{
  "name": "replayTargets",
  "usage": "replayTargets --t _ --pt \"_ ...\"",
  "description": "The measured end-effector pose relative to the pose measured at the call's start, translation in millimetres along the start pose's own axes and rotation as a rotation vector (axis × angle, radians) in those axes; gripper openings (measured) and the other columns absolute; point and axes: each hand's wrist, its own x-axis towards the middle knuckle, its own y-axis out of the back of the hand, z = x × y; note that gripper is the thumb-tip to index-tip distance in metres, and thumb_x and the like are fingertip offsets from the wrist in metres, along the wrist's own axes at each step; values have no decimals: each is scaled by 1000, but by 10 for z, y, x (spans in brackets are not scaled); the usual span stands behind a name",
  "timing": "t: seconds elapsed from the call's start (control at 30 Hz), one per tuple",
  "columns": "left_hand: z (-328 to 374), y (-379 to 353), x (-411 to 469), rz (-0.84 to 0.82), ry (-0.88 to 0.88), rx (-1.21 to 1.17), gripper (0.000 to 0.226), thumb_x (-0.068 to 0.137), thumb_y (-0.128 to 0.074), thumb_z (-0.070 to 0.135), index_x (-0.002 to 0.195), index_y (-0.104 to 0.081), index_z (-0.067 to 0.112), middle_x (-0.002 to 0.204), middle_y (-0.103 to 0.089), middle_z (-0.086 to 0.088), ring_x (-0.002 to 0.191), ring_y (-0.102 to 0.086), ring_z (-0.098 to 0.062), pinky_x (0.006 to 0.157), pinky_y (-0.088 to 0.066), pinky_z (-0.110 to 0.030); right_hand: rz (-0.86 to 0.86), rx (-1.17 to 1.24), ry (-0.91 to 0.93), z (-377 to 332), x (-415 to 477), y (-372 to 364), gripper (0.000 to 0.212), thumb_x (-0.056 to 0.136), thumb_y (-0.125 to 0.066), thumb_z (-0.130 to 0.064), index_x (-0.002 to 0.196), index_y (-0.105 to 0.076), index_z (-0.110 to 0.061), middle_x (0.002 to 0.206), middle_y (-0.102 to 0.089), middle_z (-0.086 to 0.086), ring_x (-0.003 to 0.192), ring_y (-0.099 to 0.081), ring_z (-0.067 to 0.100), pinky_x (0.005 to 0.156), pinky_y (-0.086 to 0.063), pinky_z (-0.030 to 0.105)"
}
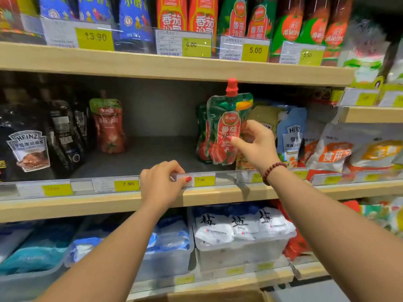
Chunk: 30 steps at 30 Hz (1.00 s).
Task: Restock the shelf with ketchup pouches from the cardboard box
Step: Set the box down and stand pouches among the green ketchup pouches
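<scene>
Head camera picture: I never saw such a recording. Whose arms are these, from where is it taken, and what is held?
There is no machine: a person wears one camera on the head, looking forward and down at shop shelves. The arms are that person's own. The right hand, with a bead bracelet, holds a green ketchup pouch with a red cap, upright on the middle shelf. The left hand grips the price strip on that shelf's front edge. A red pouch stands further left, and a cardboard box shows at the bottom edge.
</scene>
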Motion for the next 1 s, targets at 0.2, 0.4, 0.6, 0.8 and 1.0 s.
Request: replayTargets --t 0.2,0.4,0.6,0.8,1.0 --pt "-23 -54 12 32 -54 44 21 75 -70 45 66 -53 36 71 -59 16 73 -50 -4 66 -15 -28 -126 -84 -161 331 56 -220 17 78 -73 -21 80 -56 -19 81 -58 -12 77 -55 0 61 -41 11" --pt "-41 -67 4 44 -59 67 20 76 -69 46 69 -53 36 72 -57 17 73 -48 -3 65 -12 -28 -162 -158 -300 363 80 -282 25 83 -66 -30 89 -51 -10 91 -60 2 88 -57 21 63 -47 27" --pt "-19 -71 -20 61 -38 64 18 77 -70 43 70 -56 35 71 -56 17 74 -46 -4 66 -13 -26 90 -506 -202 143 -191 -486 91 65 -71 -59 132 -17 -28 122 -47 9 101 -55 29 71 -52 40" --pt "-21 -78 -40 70 -55 61 17 77 -71 40 72 -55 36 72 -55 16 74 -46 -4 67 -14 -26 43 -666 -220 60 -149 -715 101 63 -82 -35 133 -10 -36 121 -37 11 104 -51 31 62 -45 35" --pt "-41 -100 -49 101 -87 58 21 76 -72 41 70 -51 38 67 -50 16 69 -44 -5 66 -13 -26 11 -667 -277 154 -56 -716 79 71 -76 -25 130 -24 -24 116 -41 14 103 -51 34 71 -48 38"
